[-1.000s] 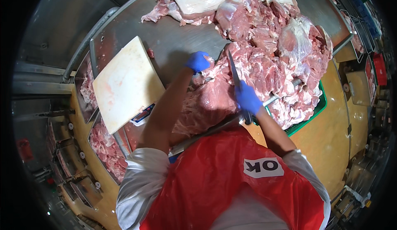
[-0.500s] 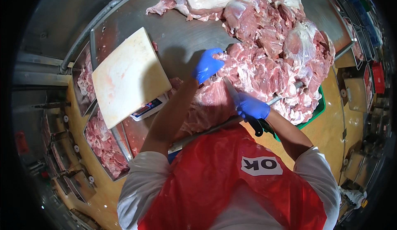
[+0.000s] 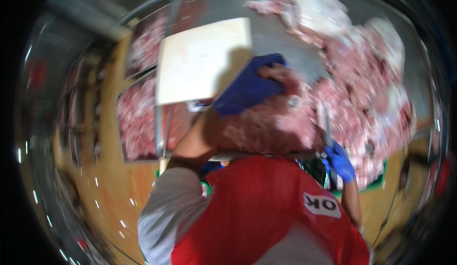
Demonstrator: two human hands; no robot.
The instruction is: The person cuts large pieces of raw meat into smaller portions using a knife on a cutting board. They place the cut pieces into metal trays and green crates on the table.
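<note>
My left hand, in a blue glove, is closed on one end of a piece of raw meat, lifted toward me. The meat hangs down toward the table's near edge. My right hand, also gloved in blue, is closed around a knife, its handle mostly hidden. The knife blade points away from me, just right of the held meat and against the large pile of raw meat. Motion blurs the picture, so I cannot tell whether the blade touches the held piece.
A white cutting board lies on the steel table, left of my left hand. Two metal bins of meat stand beyond the table's left side. A green crate with meat is below the near right edge.
The whole view has swung, so the table things sit further right. My left hand has risen, pulling the meat up and leftward. My right hand and the knife are now farther from it.
</note>
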